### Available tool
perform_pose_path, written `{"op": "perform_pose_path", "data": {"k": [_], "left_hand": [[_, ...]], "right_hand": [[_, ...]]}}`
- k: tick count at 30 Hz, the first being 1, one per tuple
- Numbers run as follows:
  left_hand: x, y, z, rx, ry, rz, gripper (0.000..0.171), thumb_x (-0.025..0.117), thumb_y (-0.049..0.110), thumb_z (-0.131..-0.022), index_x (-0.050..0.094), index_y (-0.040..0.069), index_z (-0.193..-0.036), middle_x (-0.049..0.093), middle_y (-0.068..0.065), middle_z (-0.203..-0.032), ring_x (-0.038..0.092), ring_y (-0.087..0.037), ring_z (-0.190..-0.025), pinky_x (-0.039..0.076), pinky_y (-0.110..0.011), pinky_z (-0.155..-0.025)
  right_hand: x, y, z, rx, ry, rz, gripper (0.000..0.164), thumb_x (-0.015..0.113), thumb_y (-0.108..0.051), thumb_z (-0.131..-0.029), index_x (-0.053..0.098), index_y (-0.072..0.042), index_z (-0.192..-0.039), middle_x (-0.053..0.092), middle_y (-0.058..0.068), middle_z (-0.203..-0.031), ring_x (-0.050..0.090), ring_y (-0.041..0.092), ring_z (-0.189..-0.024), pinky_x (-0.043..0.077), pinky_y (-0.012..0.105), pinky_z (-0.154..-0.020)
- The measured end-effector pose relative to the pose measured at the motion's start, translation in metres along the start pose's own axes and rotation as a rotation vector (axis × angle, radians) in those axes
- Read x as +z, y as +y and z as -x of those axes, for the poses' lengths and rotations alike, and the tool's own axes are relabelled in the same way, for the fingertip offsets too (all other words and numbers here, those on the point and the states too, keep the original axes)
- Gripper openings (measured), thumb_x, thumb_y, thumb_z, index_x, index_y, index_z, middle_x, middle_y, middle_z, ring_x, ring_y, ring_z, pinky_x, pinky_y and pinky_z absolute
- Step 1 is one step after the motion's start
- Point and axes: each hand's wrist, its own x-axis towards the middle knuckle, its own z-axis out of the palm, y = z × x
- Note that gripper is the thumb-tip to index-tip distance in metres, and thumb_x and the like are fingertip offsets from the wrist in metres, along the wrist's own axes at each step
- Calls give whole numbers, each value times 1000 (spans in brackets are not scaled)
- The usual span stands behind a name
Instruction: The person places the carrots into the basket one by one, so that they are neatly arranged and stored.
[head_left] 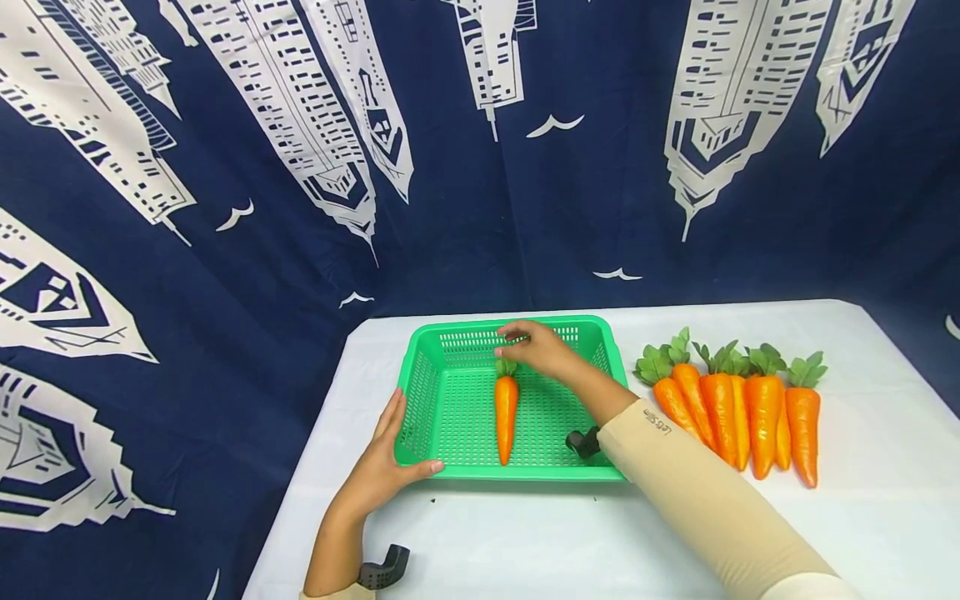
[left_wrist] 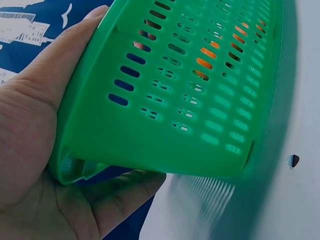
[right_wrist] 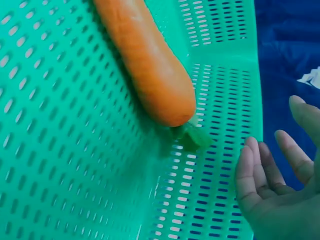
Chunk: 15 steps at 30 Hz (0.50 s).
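A green plastic basket (head_left: 461, 472) with slotted walls stands on the white table. One orange carrot (head_left: 506, 421) with a short green top lies lengthwise on its floor, leaf end toward the back wall. My left hand (head_left: 382, 471) holds the basket's near left corner, thumb at the front rim and fingers along the left side; the left wrist view shows the corner (left_wrist: 75, 165) between them. Over the back of the basket, my right hand (head_left: 536, 346) hovers by the leaf end. In the right wrist view its fingers (right_wrist: 260, 172) are loosely bent, apart from the carrot, holding nothing.
Several more carrots (head_left: 761, 417) with leafy tops lie in a row on the white table (head_left: 892, 467), right of the basket. A dark blue curtain (head_left: 480, 225) printed with white buildings hangs behind the table. Each wrist wears a black camera mount (head_left: 386, 568).
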Motion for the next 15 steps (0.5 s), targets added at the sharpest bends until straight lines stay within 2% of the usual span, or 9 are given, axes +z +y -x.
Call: {"op": "perform_pose_path", "data": {"k": [3, 8, 15], "left_hand": [[0, -1, -1, -1, -1, 3, 125, 89, 45, -74, 6, 21, -164, -5, 8, -172, 3, -34, -159, 15, -66, -122], [1, -2, 0, -16, -5, -1, 125, 89, 44, -75, 6, 21, -164, -6, 9, -172, 3, -32, -159, 15, -65, -123], [0, 0, 0, -15, -2, 5, 124, 89, 41, -75, 6, 22, -164, -6, 10, -172, 4, -33, -159, 15, -65, -123]], "right_hand": [[-5, -9, 2, -2, 9, -20, 46, 73, -24, -93, 62, -5, -134, 62, 21, -136, 66, 35, -117, 54, 45, -96], [-18, -20, 8, 14, 24, -68, 44, 72, -27, -95, 61, -12, -135, 59, 17, -139, 64, 35, -120, 52, 50, -100], [-45, -24, 16, -11, 45, -116, 47, 70, -29, -97, 58, -12, -140, 57, 15, -143, 62, 34, -123, 49, 52, -105]]}}
